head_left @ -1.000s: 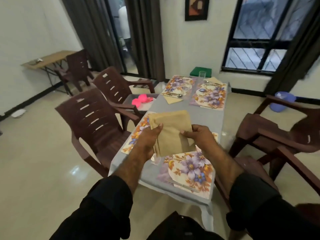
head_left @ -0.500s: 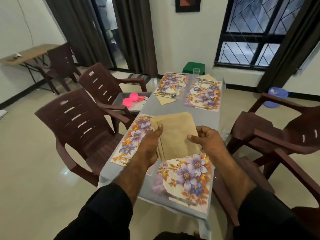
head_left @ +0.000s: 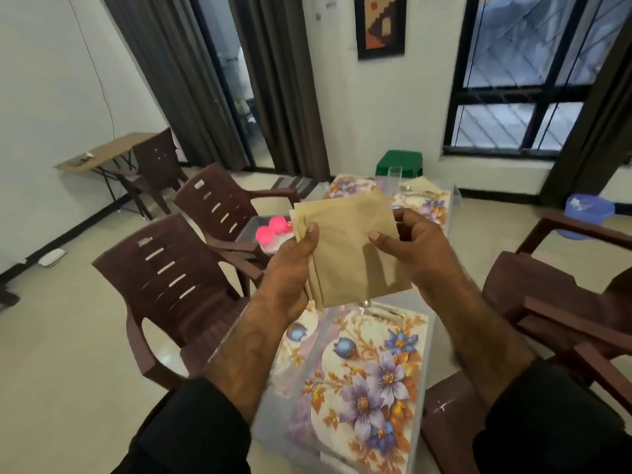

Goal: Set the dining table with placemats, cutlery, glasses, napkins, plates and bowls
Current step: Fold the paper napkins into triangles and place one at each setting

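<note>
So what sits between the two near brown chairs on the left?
In the head view, a small tray-like surface stands between the nearer chair and the farther chair, bearing two pink round things.

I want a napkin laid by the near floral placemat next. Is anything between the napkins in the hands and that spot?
Nothing visible blocks it. Both the left hand and right hand hold the napkins in the air above the table, with the near placemat directly below them.

Soft daylight enters from the window [head_left: 519, 73] at one o'clock and the doorway [head_left: 236, 80] at eleven. The pale floor [head_left: 68, 354] shows mild sheen. Motion blur softens everything; wide-angle bending curves the edges.
</note>
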